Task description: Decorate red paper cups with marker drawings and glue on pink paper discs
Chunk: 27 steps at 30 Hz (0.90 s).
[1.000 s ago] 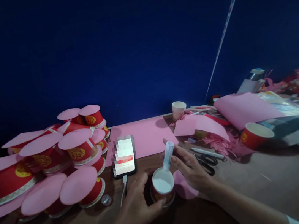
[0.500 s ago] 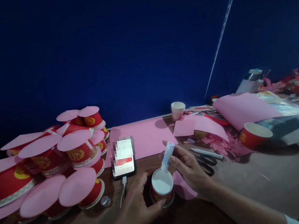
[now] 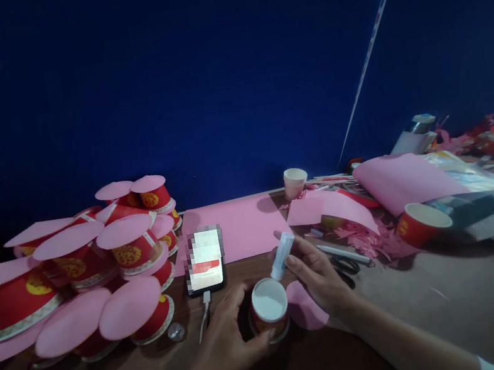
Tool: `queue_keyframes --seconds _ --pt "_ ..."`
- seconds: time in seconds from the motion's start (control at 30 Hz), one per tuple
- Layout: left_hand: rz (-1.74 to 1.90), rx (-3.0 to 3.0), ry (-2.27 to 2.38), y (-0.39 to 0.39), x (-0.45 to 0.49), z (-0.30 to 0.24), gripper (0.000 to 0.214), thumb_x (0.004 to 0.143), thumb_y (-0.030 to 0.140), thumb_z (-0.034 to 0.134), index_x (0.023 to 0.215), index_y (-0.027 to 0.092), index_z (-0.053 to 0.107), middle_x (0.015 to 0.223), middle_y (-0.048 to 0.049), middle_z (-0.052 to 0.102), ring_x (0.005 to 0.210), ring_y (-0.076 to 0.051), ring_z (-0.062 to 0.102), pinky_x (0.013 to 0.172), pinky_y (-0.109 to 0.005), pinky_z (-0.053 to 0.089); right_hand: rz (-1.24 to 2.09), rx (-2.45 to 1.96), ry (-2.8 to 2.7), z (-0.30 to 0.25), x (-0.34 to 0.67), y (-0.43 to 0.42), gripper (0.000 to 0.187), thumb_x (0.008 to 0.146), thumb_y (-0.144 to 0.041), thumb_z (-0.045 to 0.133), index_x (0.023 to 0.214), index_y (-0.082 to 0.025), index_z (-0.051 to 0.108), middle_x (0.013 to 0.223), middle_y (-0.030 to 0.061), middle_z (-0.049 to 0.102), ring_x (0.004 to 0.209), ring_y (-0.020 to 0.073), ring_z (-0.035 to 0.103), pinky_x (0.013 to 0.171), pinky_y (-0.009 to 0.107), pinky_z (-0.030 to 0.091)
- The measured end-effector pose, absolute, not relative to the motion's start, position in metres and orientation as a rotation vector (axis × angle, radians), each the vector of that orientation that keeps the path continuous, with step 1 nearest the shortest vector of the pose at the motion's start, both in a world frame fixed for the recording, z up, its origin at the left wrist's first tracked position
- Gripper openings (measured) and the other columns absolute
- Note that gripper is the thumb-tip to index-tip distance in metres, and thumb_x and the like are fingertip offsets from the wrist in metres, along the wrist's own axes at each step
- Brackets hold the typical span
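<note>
Left hand [image 3: 229,341] curled around inverted red cup [image 3: 270,316], white base up, near the middle of the table's [image 3: 440,304] front edge. Right hand [image 3: 317,274] pinches glue stick [image 3: 282,255]: long axis tilted, lower tip pointing down-left at the cup's far rim. Open table to the right; phone [image 3: 203,263] just behind.
</note>
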<state>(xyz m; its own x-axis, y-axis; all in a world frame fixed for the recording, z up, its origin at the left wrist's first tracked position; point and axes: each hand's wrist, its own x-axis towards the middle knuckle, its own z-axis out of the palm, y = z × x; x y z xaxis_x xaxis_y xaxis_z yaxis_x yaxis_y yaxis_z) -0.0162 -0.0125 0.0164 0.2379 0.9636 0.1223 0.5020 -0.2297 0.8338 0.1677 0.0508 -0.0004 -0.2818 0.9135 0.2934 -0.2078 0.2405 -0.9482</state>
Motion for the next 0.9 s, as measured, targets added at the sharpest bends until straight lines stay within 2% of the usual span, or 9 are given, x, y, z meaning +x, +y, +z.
queue_keyframes --seconds 0.13,0.4,0.47,0.63,0.7,0.83,0.9 --pt "0.851 1.861 1.373 -0.012 -0.017 0.017 0.043 0.07 0.03 0.064 0.11 0.023 0.05 0.113 -0.0061 0.062 0.105 -0.025 0.057 0.09 -0.039 0.046 1.366 -0.706 -1.434 -0.002 0.168 0.051 0.041 0.087 -0.031 0.055 0.127 -0.023 0.049 0.097 0.0051 0.065 0.087 0.0169 0.06 0.082 0.032 0.048" --pt "0.879 1.862 1.348 -0.011 -0.018 0.011 0.046 0.071 0.031 0.065 0.114 0.024 0.049 0.115 -0.0067 0.061 0.105 -0.025 0.058 0.09 -0.04 0.046 1.212 -0.777 -1.473 0.005 0.173 0.053 0.033 0.087 -0.031 0.054 0.119 -0.022 0.052 0.096 0.0044 0.064 0.09 0.0174 0.058 0.081 0.031 0.048" --pt "0.903 1.853 1.377 -0.01 -0.02 0.006 0.055 0.07 0.034 0.068 0.119 0.023 0.045 0.119 -0.0083 0.058 0.107 -0.026 0.056 0.091 -0.042 0.045 1.191 -0.789 -1.415 0.005 0.171 0.053 0.03 0.085 -0.031 0.057 0.113 -0.022 0.053 0.095 0.0034 0.063 0.089 0.0169 0.057 0.082 0.03 0.047" --pt "0.889 1.912 1.565 -0.008 -0.025 0.003 0.09 0.053 0.039 0.079 0.13 0.024 0.035 0.132 -0.0121 0.044 0.12 -0.034 0.044 0.098 -0.052 0.037 1.182 -0.809 -1.318 0.005 0.167 0.052 0.021 0.081 -0.03 0.063 0.097 -0.022 0.051 0.085 0.0001 0.06 0.079 0.0139 0.055 0.074 0.026 0.046" --pt "0.86 1.912 1.605 -0.009 -0.026 0.006 0.099 0.05 0.038 0.08 0.134 0.023 0.029 0.135 -0.0136 0.04 0.122 -0.035 0.04 0.099 -0.054 0.036 1.179 -0.816 -1.29 0.005 0.167 0.052 0.021 0.079 -0.029 0.064 0.094 -0.022 0.05 0.083 -0.0008 0.059 0.076 0.0126 0.055 0.072 0.024 0.046" --pt "0.793 1.98 1.534 -0.011 -0.027 0.01 0.091 0.064 0.023 0.065 0.14 0.017 0.016 0.141 -0.0167 0.034 0.131 -0.032 0.032 0.106 -0.051 0.027 1.184 -0.827 -1.265 0.005 0.168 0.051 0.021 0.08 -0.029 0.064 0.092 -0.022 0.049 0.088 -0.0002 0.06 0.07 0.0106 0.054 0.064 0.021 0.045" --pt "0.76 1.99 1.492 -0.011 -0.029 0.01 0.088 0.066 0.016 0.058 0.142 0.015 0.012 0.143 -0.0165 0.034 0.133 -0.029 0.031 0.108 -0.048 0.026 1.193 -0.842 -1.262 0.004 0.168 0.051 0.021 0.081 -0.03 0.063 0.093 -0.022 0.048 0.093 0.001 0.062 0.067 0.0094 0.054 0.062 0.021 0.045"
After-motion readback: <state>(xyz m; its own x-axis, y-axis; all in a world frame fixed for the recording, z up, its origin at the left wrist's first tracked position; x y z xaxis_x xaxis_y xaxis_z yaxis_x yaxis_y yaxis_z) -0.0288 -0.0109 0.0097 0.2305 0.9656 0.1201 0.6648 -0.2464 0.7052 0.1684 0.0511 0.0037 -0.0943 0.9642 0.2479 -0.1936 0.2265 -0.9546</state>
